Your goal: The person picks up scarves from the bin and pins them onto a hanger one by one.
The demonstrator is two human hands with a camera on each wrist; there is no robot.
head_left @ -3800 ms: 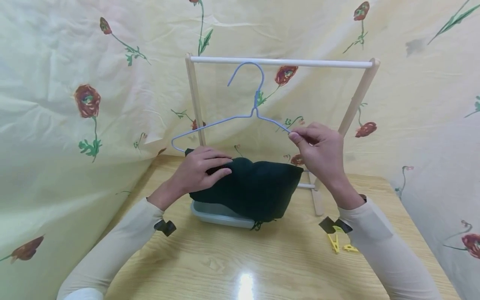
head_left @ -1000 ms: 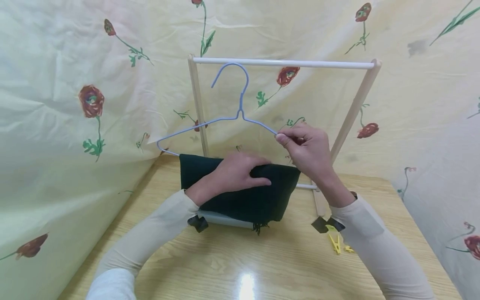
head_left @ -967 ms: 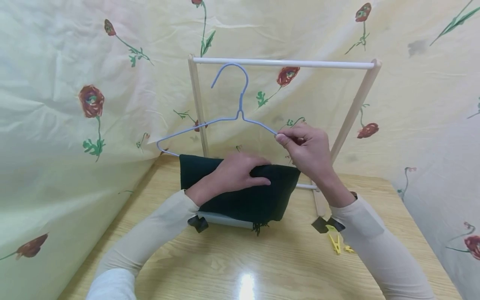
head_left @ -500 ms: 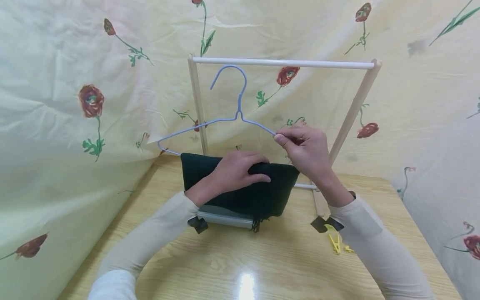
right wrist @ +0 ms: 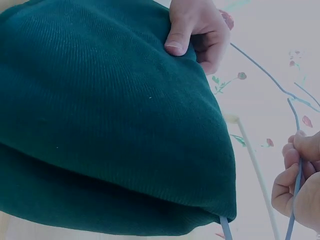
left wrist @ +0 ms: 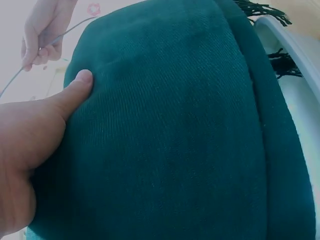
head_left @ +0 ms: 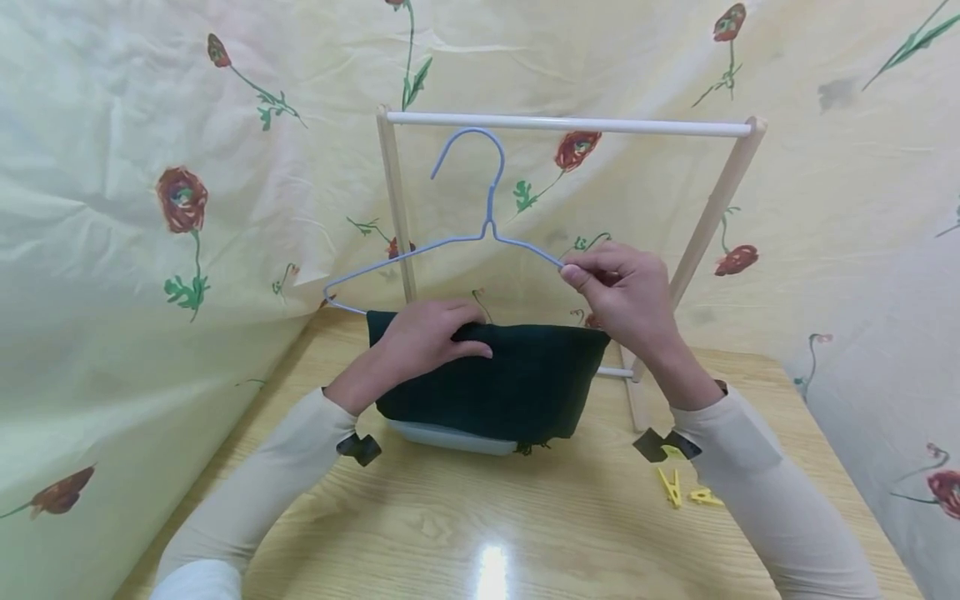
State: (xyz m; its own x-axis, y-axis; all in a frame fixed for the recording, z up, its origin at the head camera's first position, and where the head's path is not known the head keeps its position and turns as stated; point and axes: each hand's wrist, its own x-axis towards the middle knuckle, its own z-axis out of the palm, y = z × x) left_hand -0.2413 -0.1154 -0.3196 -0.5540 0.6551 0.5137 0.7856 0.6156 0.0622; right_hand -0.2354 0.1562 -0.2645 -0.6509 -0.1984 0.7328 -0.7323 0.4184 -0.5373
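Observation:
A dark green fringed scarf [head_left: 517, 383] hangs folded over the bottom bar of a blue wire hanger [head_left: 491, 204]. My left hand [head_left: 429, 337] grips the scarf's top edge left of centre. In the right wrist view, the left thumb [right wrist: 176, 44] presses the front while the fingers curl over behind. My right hand [head_left: 633, 293] pinches the hanger's right arm between thumb and fingers, just above the scarf's right corner. The hanger's hook stands free, in front of the rack's top rod as seen from the head. Cloth covers most of the bottom bar.
A wooden rack with a white rod [head_left: 600, 125] stands behind the hanger. Below the scarf sits a pale tub [head_left: 450, 437], largely covered from view. Yellow clothespins [head_left: 670, 489] lie by the right sleeve on the wooden table [head_left: 420, 525]. Flowered cloth [head_left: 247, 167] surrounds the table.
The left hand has slid left along the scarf's top edge in the last half second. The hanger has shifted slightly right. Compared with 3.8 seconds ago, the scarf's top edge lies straighter.

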